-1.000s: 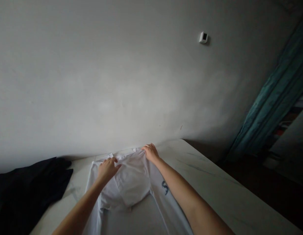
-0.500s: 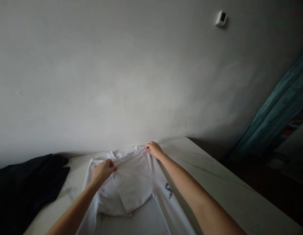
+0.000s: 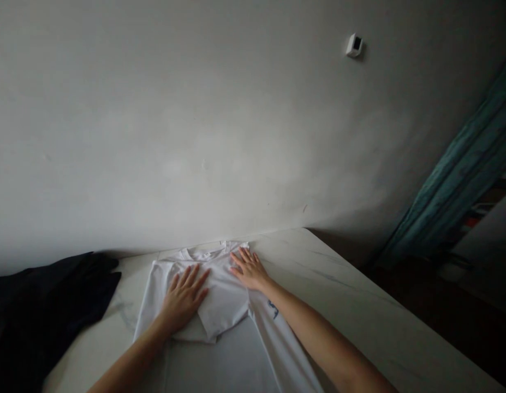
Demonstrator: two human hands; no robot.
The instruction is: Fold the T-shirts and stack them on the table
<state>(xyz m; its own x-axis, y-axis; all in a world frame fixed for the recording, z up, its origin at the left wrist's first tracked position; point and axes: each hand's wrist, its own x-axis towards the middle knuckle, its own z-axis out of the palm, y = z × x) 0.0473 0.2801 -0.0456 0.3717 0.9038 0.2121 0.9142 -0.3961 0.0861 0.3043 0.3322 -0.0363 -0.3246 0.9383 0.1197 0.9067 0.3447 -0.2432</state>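
Pressing flat on folded white T-shirt [image 3: 222, 292] with left hand [image 3: 183, 299] and right hand [image 3: 250, 270]. Fingers spread, nothing gripped. Earlier pinch released.

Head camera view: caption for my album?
Left hand and right hand press a folded white shirt on a pale veined table.

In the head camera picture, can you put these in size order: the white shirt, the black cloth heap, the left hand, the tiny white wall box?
1. White fabric shirt and black cloth heap: they look alike, so I can't rank them.
2. Bare left hand, though it's near the camera.
3. Small white wall box.
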